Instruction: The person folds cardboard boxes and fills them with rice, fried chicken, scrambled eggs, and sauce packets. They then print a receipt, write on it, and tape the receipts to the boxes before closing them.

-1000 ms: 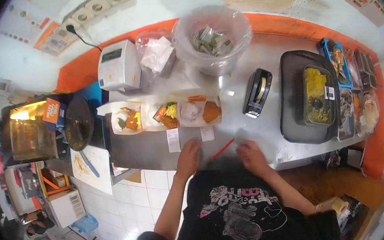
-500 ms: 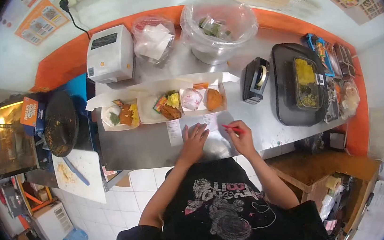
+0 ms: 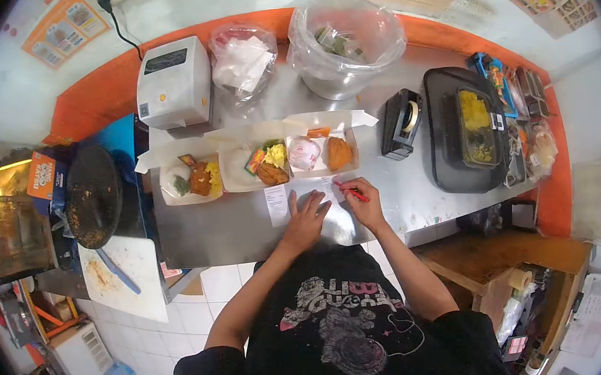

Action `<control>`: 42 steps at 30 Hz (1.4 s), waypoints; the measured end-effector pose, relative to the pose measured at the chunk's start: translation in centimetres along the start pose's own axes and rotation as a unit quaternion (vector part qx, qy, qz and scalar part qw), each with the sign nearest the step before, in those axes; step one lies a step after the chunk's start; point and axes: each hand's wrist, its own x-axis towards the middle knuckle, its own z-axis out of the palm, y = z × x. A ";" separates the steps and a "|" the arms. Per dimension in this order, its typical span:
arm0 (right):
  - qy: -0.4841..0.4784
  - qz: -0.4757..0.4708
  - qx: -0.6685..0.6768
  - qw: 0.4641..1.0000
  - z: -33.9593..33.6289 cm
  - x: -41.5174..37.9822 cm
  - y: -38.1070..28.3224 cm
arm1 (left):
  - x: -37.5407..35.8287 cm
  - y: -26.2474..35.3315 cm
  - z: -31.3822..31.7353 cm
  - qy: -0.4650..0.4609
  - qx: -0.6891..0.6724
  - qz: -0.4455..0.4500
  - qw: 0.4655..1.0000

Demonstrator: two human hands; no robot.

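Slip [image 3: 327, 187] between hands [image 3: 367, 209], apparently under pen [image 3: 357, 195]

Both hands were near the middle of the frame, close to each other but apart. The left hand [image 3: 306, 224] lay with its back upward and its fingers [image 3: 310, 204] spread, pointing to the top of the frame. The right hand [image 3: 367, 209] stood just right of it, with the fingers bent inward and the thumb side turned toward the left hand, in a pinching hold. The left forearm [image 3: 257, 294], bare, rose slantwise from the lower left, and its wrist was nearly straight. The right forearm [image 3: 415, 272], also bare, came from the lower right and leaned inward. The torso [image 3: 337, 309] filled the bottom centre.
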 end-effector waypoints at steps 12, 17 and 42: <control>-0.050 0.049 0.026 0.997 -0.4 -1.0 -1.4 | 0.1 -0.7 -0.5 -0.020 -0.023 -0.001 1.000; -0.005 -0.038 -0.064 0.997 -1.4 -1.5 1.0 | -0.9 -3.5 -1.4 0.005 -0.164 -0.088 0.983; -0.078 -0.047 -0.306 0.948 -8.3 3.4 -1.9 | 8.1 -0.4 -5.3 0.060 -0.248 -0.238 0.937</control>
